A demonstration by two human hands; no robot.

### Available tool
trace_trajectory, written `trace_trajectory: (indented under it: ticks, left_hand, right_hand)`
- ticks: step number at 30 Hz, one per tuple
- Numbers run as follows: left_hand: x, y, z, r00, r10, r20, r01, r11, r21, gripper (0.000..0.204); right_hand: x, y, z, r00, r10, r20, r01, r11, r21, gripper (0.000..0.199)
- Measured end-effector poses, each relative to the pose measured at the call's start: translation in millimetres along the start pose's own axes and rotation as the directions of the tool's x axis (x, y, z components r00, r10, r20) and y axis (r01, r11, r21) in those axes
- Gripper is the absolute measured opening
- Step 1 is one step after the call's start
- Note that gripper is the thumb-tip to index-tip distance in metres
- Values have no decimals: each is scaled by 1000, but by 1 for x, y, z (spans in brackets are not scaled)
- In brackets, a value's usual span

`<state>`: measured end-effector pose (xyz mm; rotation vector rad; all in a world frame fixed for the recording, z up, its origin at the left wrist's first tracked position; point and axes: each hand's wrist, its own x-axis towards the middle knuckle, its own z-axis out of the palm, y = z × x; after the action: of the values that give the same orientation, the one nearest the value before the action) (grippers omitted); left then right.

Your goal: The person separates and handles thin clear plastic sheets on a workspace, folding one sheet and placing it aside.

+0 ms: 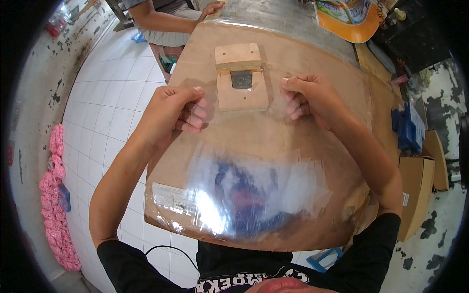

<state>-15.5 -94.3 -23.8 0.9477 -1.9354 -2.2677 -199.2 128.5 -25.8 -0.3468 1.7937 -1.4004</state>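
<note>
A wooden block jig (243,95) lies on the brown-covered table between my hands. It has a raised bar at its far end, small holes, and a dark grey square piece (241,79) set in its middle. My left hand (183,110) hovers to the left of the jig, thumb pressed against the curled index finger. To the right, my right hand (310,97) is held in a similar pinch, its lower fingers bent. Anything between the fingertips is too small or clear to make out. Neither hand touches the jig.
Shiny clear film (303,185) covers the table's near part. Across the far left corner, another person's hand (211,9) rests on the table. An orange item (349,31) lies at the far right. Cardboard boxes (415,190) stand right; a pink bundle (56,205) lies left.
</note>
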Motion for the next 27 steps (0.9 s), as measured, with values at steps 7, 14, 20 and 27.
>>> trace_trajectory:
  ticks: [7,14,20,27]
  left_hand:
    - [1,1,0,1000,-11,-13,12,1000,22,27]
    - [10,0,-5,999,2,-34,-2,1000,15,28]
    - [12,3,-5,998,8,-60,-5,999,45,29]
    - [11,-1,-8,999,24,-41,-22,999,40,30]
  right_hand:
    - [-1,-2,-1,1000,-4,3,4,1000,6,23]
    - [8,-2,0,999,-44,-13,44,999,2,23]
    - [11,-5,2,997,-80,-9,80,997,13,22]
    - [10,-5,6,998,-66,-24,67,997,27,23]
